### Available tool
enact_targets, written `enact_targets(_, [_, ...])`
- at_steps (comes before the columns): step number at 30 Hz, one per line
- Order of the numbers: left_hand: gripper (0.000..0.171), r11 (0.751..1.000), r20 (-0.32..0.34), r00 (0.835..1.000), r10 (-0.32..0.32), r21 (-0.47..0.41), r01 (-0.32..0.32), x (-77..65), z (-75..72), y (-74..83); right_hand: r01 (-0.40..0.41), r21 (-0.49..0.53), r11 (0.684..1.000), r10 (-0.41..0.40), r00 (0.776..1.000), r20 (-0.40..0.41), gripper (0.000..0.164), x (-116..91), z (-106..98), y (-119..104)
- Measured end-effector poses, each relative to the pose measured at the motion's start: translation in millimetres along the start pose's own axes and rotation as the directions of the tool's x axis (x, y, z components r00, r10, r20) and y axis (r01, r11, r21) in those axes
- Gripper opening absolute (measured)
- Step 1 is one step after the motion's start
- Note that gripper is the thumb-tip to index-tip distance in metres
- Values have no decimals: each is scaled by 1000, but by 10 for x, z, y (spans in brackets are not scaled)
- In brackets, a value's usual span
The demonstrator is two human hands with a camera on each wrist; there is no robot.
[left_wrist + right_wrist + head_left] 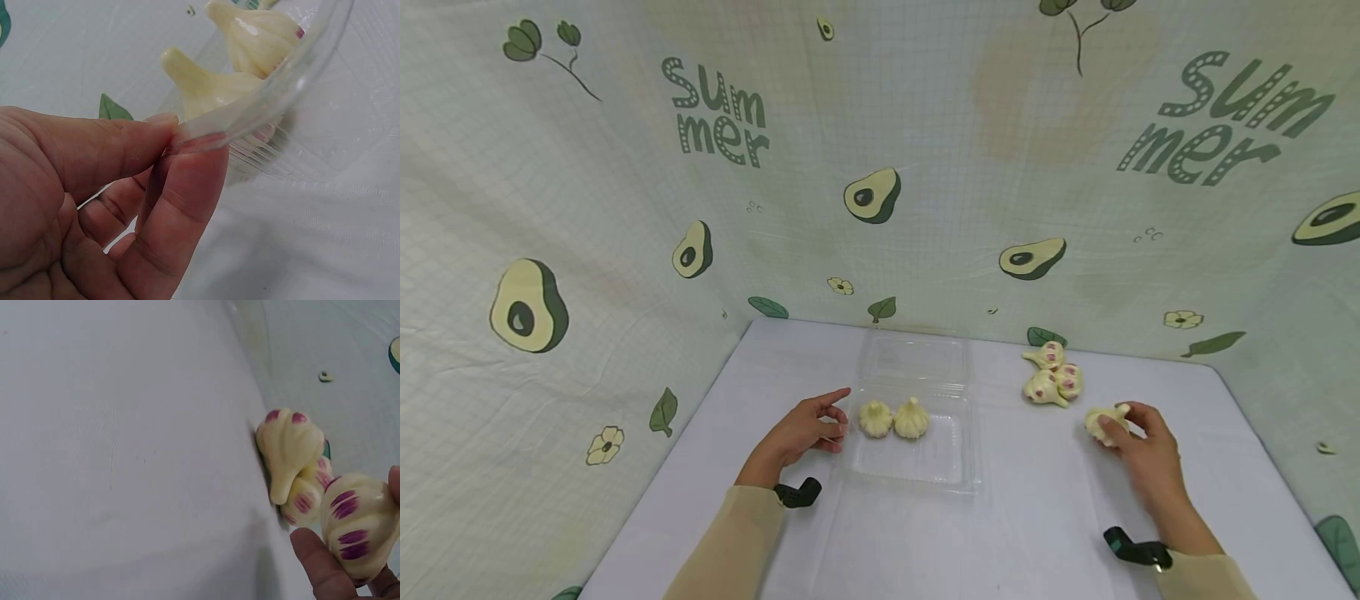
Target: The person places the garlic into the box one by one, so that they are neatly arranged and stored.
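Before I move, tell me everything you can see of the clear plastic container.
The clear container looks like thin, glossy plastic, with a rectangular base and fine ridges. Its lid is open, folded back at the far side. It sits on the white tabletop, with two garlic bulbs side by side in the base's left part. The left hand pinches its left rim between thumb and finger.

White table [1037, 517], pale fabric backdrop [943, 117], printed avocados [872, 197], green "summer" lettering [722, 112]
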State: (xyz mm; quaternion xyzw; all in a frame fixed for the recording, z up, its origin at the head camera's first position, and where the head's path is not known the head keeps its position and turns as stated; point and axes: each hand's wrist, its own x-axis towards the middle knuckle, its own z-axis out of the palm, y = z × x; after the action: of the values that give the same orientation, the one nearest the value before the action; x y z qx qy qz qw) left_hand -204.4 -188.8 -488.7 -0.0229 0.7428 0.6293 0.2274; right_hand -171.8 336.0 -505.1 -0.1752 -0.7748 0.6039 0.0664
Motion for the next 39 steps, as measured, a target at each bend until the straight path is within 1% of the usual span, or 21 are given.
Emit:
enact_targets(1, [78,1000,0,1000,3,2,-3,0,-3,-3,0,27,1000,0,1000,8,31,-11,16,-11])
enact_targets(3, [78,1000,0,1000,2,1,-2,1,-6,-5,14,51,999,-15,1000,25,32,-35,51,-40])
enact_targets(5, [78,1000,0,1000,2,3,-2,5,-8,-8,37,38,999,-38,999,30,36,-61,96,-82])
enact_targets(6, [78,1000,1,1000,3,5,-3,7,-8,-11,47,2,999,-47,999,25,39,-74,120,-104])
enact_targets(8, [78,1000,1,1000,-2,3,2,15,-6,-11,64,-108,992,-61,998,30,45,-101,163,-158])
enact_targets(11, [78,1000,1,1000,2,6,-2,19,-7,-16,71,-237,969,-67,997,25,50,-128,232,-219])
enact_targets(12, [78,1000,1,1000,2,5,-2,21,-8,-17,67,-261,963,-62,998,28,50,-139,251,-235])
enact_targets(13, [78,1000,2,1000,3,5,-3,22,-10,-18,73,-259,963,-64,997,40,50,-150,271,-251])
enact_targets(15, [78,1000,3,1000,4,4,-4,25,-15,-23,86,-208,974,-76,996,57,52,-167,315,-265])
enact_targets(19, [78,1000,7,1000,8,2,-8,38,-23,-34,108,-139,984,-93,989,111,59,-223,402,-298])
enact_targets(22, [78,1000,9,1000,9,0,-9,42,-24,-34,123,-169,978,-99,984,146,58,-253,456,-317])
enact_targets(27, [78,1000,8,1000,4,0,-4,39,-27,-25,175,-202,964,-136,972,192,52,-303,540,-357])
enact_targets(30, [78,1000,13,1000,13,8,-13,30,-33,-25,195,-167,966,-159,964,211,50,-328,594,-380])
enact_targets(35, [78,1000,24,1000,18,6,-18,18,-41,-21,222,-95,970,-194,951,240,51,-361,678,-425])
enact_targets(37, [78,1000,26,999,18,2,-18,18,-44,-21,228,-93,969,-199,949,245,50,-377,706,-445])
enact_targets(39, [78,1000,26,999,20,1,-20,19,-46,-21,224,-99,969,-196,951,239,48,-390,731,-462])
